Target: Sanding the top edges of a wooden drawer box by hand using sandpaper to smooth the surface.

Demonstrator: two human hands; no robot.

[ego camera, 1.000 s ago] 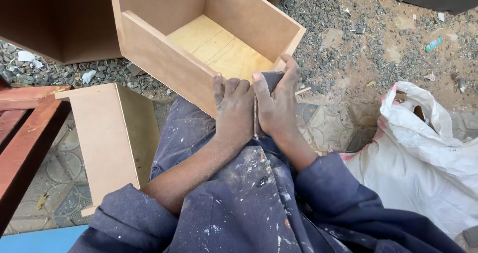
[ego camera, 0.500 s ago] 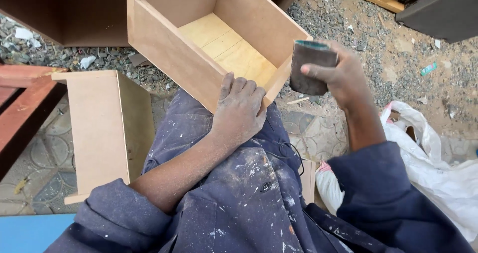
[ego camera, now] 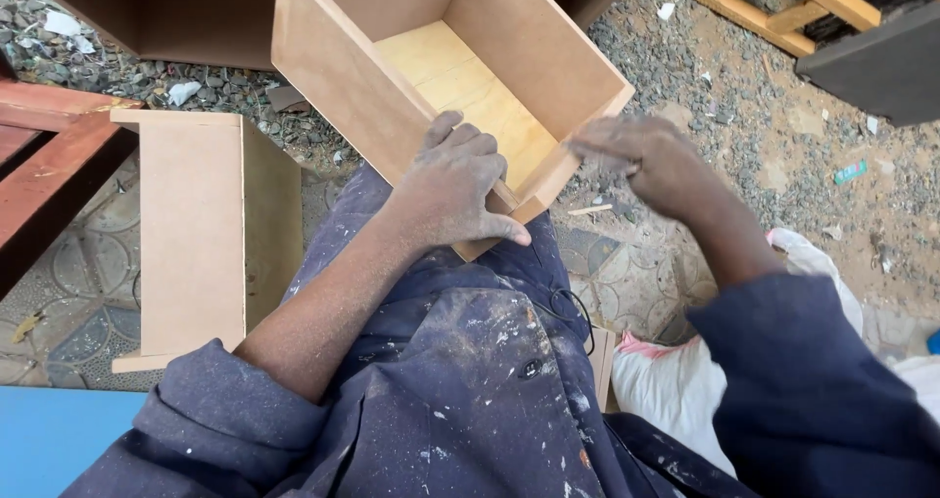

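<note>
From the head view, our left hand (ego camera: 458,187) stays pressed flat on the near corner of the open wooden drawer box (ego camera: 446,67) resting on our lap, fingers spread, clamping nothing. Our right hand (ego camera: 654,165), which held a dark cup half a second ago, now blurs at the box's right edge; we cannot tell its grip. Sanding seems to be resuming.

Right hand (ego camera: 651,165) no longer lifted with dark cup; now lowered to near corner of wooden drawer (ego camera: 392,96), blurred, cup hidden or gone. Left hand (ego camera: 455,185) slid forward from lap, fingers now over drawer's near edge. Drawer sits closer, larger in view.
</note>
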